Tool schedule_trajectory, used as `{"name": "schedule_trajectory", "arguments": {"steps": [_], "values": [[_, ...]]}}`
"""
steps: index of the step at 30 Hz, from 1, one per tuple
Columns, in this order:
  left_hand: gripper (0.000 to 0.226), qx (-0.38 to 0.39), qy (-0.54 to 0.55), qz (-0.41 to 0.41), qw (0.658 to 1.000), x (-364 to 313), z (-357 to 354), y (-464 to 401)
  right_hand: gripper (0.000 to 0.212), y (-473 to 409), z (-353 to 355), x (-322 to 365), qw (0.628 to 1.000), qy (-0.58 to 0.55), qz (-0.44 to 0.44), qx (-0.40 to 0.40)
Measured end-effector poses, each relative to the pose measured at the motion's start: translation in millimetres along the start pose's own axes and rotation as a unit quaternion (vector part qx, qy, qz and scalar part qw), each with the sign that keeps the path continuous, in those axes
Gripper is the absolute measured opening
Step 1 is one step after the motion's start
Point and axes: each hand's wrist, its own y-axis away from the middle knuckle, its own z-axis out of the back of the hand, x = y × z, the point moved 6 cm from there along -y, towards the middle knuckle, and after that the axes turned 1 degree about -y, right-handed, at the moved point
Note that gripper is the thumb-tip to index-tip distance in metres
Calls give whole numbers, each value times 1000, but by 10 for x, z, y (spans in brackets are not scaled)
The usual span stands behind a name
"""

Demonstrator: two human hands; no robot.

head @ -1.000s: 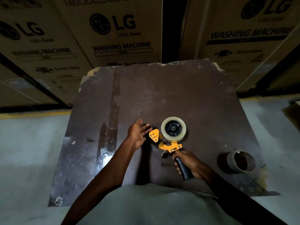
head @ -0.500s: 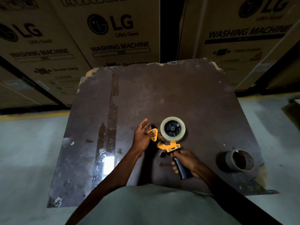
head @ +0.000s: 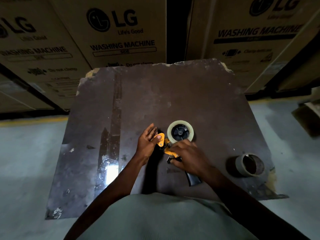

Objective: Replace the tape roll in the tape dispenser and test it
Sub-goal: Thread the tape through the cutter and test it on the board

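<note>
An orange tape dispenser (head: 163,142) with a black handle (head: 193,179) lies on a dark board (head: 173,94). A clear tape roll (head: 180,131) sits on its black hub. My left hand (head: 147,142) grips the orange front flap, thumb on top. My right hand (head: 188,155) lies over the dispenser's orange body just below the roll, fingers curled against it; the handle sticks out free behind my wrist.
An empty brown cardboard tape core (head: 249,165) lies on the board at the right. Large LG washing machine cartons (head: 119,32) stand behind the board. Grey floor (head: 26,161) surrounds the board, with a yellow line at left.
My right hand has left the black handle and moved up onto the dispenser's body near the roll. My left hand has closed onto the orange front flap.
</note>
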Motion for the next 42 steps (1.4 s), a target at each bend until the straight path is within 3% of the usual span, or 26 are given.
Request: {"name": "schedule_trajectory", "arguments": {"steps": [7, 17, 22, 24, 26, 28, 31, 33, 36, 39, 42], "values": [[69, 5, 2, -5, 1000, -4, 16, -7, 37, -235, -122, 36, 996, 25, 35, 74], [70, 13, 1, -8, 1000, -26, 25, -23, 32, -337, -100, 94, 998, 66, -20, -3], [70, 4, -3, -11, 1000, -54, 34, -18, 45, 98, 18, -214, 977, -14, -173, -122], [70, 0, -9, -13, 1000, -64, 36, -15, 43, 357, -39, -428, 964, -22, -250, -88], [68, -10, -11, -14, 1000, -60, 44, -16, 44, 528, -152, -551, 937, -128, -325, 14], [66, -33, -7, -12, 999, -48, 66, -24, 39, 569, -298, -472, 882, -296, -349, 113], [59, -80, 24, -2, 997, -59, 110, -20, 20, 540, -523, -404, 721, -534, -418, 145], [54, -113, 65, 16, 991, -49, 145, -13, 22, 528, -606, -339, 650, -592, -441, 181], [37, -178, 104, 67, 976, 92, 254, 1, 4, 508, -655, -254, 629, -617, -437, 181], [8, -207, 71, 142, 966, 229, 350, 124, 8, 527, -613, -208, 662, -596, -435, 133], [30, -155, 62, 200, 965, 321, 333, 218, 7, 621, -598, -140, 663, -597, -441, 96]]}}
